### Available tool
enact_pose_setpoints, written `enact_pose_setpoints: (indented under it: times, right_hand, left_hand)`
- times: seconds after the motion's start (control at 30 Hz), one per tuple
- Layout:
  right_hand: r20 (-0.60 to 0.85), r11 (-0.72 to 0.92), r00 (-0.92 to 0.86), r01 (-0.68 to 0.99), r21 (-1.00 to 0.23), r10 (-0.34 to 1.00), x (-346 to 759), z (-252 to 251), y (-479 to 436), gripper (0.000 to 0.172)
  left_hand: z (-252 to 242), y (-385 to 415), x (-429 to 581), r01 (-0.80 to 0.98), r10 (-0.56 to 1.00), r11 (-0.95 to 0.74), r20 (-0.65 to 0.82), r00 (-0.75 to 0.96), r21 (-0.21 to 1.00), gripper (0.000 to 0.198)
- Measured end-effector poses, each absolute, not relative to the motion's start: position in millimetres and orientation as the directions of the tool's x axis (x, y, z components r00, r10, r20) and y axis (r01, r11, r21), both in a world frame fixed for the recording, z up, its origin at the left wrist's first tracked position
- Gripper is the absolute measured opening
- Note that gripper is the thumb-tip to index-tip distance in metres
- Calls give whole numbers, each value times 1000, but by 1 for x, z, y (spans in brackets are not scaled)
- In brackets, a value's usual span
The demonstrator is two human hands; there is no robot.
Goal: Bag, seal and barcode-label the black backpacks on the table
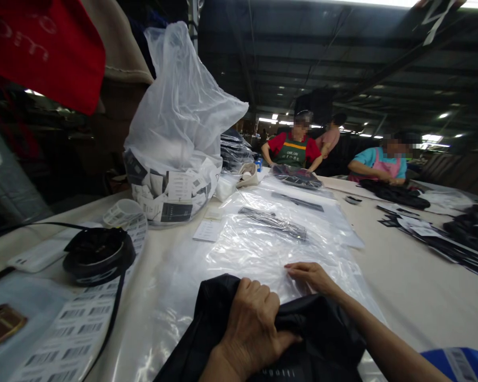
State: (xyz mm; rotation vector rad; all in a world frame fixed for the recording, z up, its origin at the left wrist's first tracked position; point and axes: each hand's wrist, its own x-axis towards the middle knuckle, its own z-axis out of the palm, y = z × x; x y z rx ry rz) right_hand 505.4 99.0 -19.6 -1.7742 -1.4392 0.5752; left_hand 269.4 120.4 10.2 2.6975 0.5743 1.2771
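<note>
Black fabric (219,313), with faint pale lettering near the bottom edge, bunches up in front of me. My left hand (255,318) is closed around its upper part, fingers curled over the top and thumb pointing right. Beyond the fabric, my right hand (313,276) reaches in from the right with its fingers stretched out, low over the stacked clear plastic bags (239,254). Whether the fingertips touch the plastic, I cannot tell. Dark printed strips (274,223) show on the bags farther up the stack.
A large clear sack of paper tags (179,196) stands at the left. Nearby lie a barcode label strip (75,323), a black strap coil (99,254) and a phone (2,324). Two people (295,148) (382,162) work across the table; another stands behind. Blue packaging (462,363) sits lower right.
</note>
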Motion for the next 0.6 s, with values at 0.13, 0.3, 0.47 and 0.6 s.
enact_pose_setpoints:
  times: [0.13,0.3,0.47,0.6]
  right_hand:
    - [108,-125,343,591,-797,933,505,4,100,51]
    - [121,-179,363,689,-702,924,499,14,107,38]
    - [137,-315,441,794,-519,887,505,22,111,20]
    - [172,-389,465,855,-344,869,487,36,119,37]
  left_hand:
    - [9,123,270,292,401,-915,699,592,278,53]
    - [8,124,270,306,431,-902,659,617,304,52]
    - [7,123,271,305,437,-900,656,616,312,52]
    - [5,124,272,313,453,-891,668,590,327,54]
